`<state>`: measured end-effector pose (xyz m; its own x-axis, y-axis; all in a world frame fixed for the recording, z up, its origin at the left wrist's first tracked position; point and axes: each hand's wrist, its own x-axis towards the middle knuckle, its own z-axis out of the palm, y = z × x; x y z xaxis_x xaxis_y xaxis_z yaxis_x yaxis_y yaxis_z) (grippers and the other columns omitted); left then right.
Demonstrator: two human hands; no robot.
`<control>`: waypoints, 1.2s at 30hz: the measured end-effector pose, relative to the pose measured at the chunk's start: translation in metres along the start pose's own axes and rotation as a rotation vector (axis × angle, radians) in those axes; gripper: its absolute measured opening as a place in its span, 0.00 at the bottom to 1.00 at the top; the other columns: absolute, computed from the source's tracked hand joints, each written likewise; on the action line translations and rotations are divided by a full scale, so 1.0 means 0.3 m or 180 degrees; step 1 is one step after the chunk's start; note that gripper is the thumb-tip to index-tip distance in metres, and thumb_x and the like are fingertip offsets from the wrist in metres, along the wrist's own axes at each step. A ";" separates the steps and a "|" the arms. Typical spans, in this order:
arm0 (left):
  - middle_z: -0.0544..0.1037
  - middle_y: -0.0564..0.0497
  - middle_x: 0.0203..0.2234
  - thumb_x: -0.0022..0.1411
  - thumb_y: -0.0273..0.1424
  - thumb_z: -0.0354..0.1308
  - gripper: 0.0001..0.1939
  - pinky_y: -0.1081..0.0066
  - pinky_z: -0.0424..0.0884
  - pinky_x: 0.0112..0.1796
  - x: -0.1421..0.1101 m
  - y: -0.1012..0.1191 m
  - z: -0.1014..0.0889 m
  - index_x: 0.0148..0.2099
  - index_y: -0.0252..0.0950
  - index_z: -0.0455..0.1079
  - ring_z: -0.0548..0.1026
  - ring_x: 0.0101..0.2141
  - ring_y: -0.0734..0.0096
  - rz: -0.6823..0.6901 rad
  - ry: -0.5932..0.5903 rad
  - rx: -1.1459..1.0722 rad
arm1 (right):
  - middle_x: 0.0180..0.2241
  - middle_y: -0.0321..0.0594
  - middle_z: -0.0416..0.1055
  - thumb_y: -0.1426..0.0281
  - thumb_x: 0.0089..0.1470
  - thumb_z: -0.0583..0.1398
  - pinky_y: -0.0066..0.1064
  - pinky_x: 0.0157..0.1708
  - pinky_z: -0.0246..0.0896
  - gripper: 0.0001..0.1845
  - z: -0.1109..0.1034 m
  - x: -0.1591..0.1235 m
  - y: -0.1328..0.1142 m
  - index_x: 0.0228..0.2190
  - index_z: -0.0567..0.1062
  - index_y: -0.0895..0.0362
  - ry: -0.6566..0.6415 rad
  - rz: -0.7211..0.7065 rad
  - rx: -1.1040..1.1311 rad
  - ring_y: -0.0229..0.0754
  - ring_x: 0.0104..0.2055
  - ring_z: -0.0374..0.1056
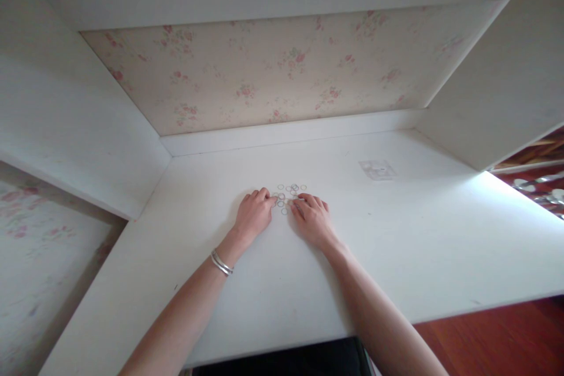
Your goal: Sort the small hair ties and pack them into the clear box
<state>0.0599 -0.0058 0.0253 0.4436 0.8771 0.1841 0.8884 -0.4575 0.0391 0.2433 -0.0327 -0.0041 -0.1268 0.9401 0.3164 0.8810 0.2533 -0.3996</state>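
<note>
Several small thin rings (281,204) lie loosely grouped on the white desktop (282,282), between my two hands. From the left side, my left hand (255,212) rests against the group with its fingers curled in and its thumb side at the nearest rings. Whether a ring is pinched there is too small to tell. My right hand (314,220) lies palm down at the right edge of the rings, its fingers slightly bent and apart. Its fingertips cover part of the group. A silver bracelet (221,262) circles my left wrist.
A clear plastic bag (378,170) lies flat at the back right of the desktop. White side panels (497,76) and a floral-papered wall (273,70) enclose the back. Below the front edge are a black seat (286,358) and a reddish floor (497,335).
</note>
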 end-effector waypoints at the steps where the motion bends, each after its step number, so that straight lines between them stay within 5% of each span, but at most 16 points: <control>1: 0.70 0.48 0.39 0.63 0.23 0.47 0.16 0.67 0.63 0.42 -0.006 -0.003 0.000 0.46 0.44 0.71 0.68 0.40 0.66 0.0012 -0.0006 -0.0042 | 0.48 0.41 0.68 0.62 0.61 0.49 0.40 0.50 0.50 0.16 0.000 0.000 0.000 0.43 0.74 0.50 -0.0010 -0.0016 -0.0001 0.44 0.50 0.59; 12: 0.71 0.48 0.39 0.62 0.21 0.47 0.19 0.67 0.64 0.42 -0.004 -0.018 0.009 0.49 0.45 0.70 0.67 0.40 0.66 -0.0034 -0.0111 -0.0051 | 0.47 0.42 0.68 0.66 0.58 0.53 0.39 0.48 0.52 0.15 0.005 0.005 0.014 0.45 0.73 0.50 -0.0006 0.0111 0.0071 0.46 0.50 0.59; 17: 0.71 0.48 0.37 0.63 0.23 0.46 0.18 0.68 0.65 0.43 -0.030 -0.028 0.003 0.50 0.44 0.70 0.68 0.40 0.67 -0.0096 -0.0019 -0.0097 | 0.39 0.40 0.72 0.67 0.57 0.52 0.36 0.43 0.53 0.12 -0.004 0.016 0.022 0.36 0.76 0.52 0.0110 0.0413 0.0180 0.44 0.43 0.63; 28: 0.73 0.48 0.44 0.58 0.18 0.48 0.20 0.68 0.63 0.48 -0.075 -0.024 0.017 0.49 0.39 0.69 0.67 0.46 0.67 0.0034 -0.0028 -0.0481 | 0.42 0.38 0.71 0.69 0.54 0.56 0.35 0.46 0.50 0.12 -0.005 -0.007 -0.015 0.39 0.76 0.49 -0.0294 -0.0488 0.0268 0.41 0.44 0.62; 32: 0.73 0.49 0.45 0.58 0.18 0.48 0.20 0.68 0.63 0.50 -0.045 -0.012 0.022 0.49 0.40 0.69 0.67 0.47 0.68 0.0008 -0.0040 -0.0556 | 0.40 0.38 0.71 0.68 0.55 0.55 0.35 0.46 0.50 0.11 -0.014 -0.013 -0.028 0.36 0.77 0.48 -0.0404 -0.0684 0.0277 0.41 0.44 0.62; 36: 0.72 0.50 0.48 0.57 0.18 0.48 0.21 0.69 0.63 0.51 -0.049 -0.023 0.028 0.50 0.40 0.69 0.68 0.47 0.69 -0.0101 0.0034 -0.0618 | 0.44 0.38 0.70 0.67 0.56 0.55 0.36 0.48 0.50 0.14 -0.016 -0.014 -0.033 0.43 0.75 0.48 -0.0315 -0.0605 0.0165 0.42 0.47 0.61</control>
<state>0.0484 -0.0143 0.0142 0.4136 0.8904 0.1902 0.8619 -0.4502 0.2335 0.2372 -0.0403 0.0025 -0.3347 0.8915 0.3053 0.8127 0.4371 -0.3853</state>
